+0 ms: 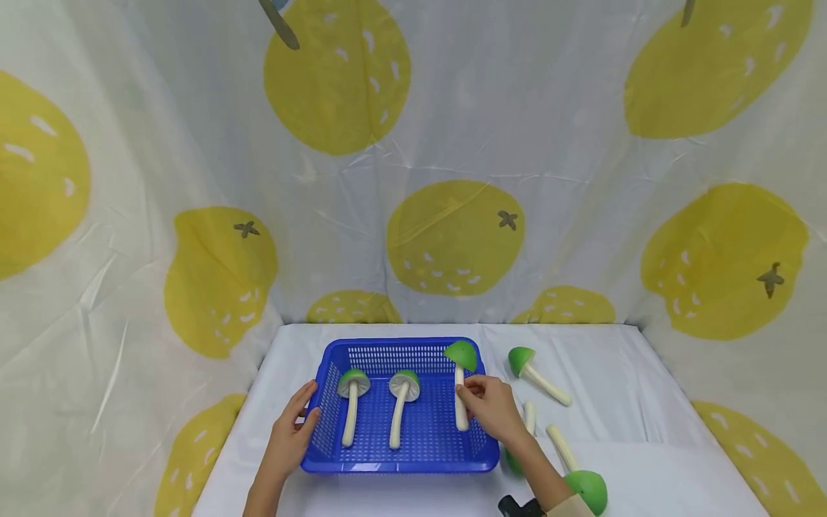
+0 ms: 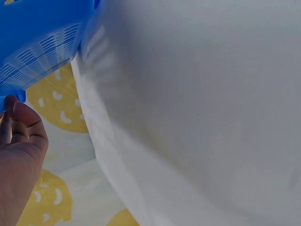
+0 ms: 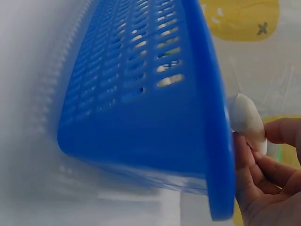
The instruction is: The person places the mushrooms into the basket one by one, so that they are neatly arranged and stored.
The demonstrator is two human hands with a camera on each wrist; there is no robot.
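Observation:
A blue slotted basket (image 1: pixel 362 463) sits on the white table. Two green-capped toy mushrooms (image 1: pixel 352 402) (image 1: pixel 402 402) lie inside it. My right hand (image 1: pixel 492 406) pinches the white stem of a third mushroom (image 1: pixel 461 373) over the basket's right side; the stem end (image 3: pixel 247 120) shows above the basket rim (image 3: pixel 214 122) in the right wrist view. My left hand (image 1: pixel 293 427) holds the basket's left rim, fingers curled at the edge (image 2: pixel 14 101).
More toy mushrooms lie on the table right of the basket: one at the back (image 1: pixel 533 370), two near my right forearm (image 1: pixel 578 474) (image 1: pixel 528 420). A lemon-print curtain (image 1: pixel 452 237) walls in the table on three sides.

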